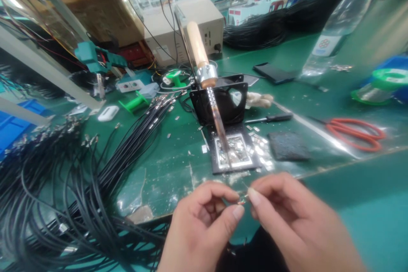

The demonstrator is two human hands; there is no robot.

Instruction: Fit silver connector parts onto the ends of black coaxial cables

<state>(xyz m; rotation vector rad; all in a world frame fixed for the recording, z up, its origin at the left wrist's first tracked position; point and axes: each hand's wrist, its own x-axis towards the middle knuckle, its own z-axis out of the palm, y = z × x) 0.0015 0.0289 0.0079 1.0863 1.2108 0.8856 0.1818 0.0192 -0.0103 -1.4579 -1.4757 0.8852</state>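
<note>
Near the bench's front edge, my left hand point(202, 221) pinches a small cable end point(242, 201) between thumb and forefinger. Bits of red and pale wire show there, too small to make out well. My right hand point(291, 216) is closed close beside it, thumb and forefinger pinching fine wire at the same cable end. Just beyond both hands, a soldering iron point(196, 44) with a wooden handle leans over a black fan frame point(219, 108). Its tip points down at a dark plate point(216, 165) that bears small shiny metal pieces.
Black cables point(127, 148) with metal ends lie in bundles on the left. Rightward are a dark sponge point(288, 146), a screwdriver point(277, 117), orange-handled scissors point(353, 134), a solder spool point(378, 87), a phone point(274, 73) and a plastic bottle point(341, 21). A beige box point(204, 21) stands behind.
</note>
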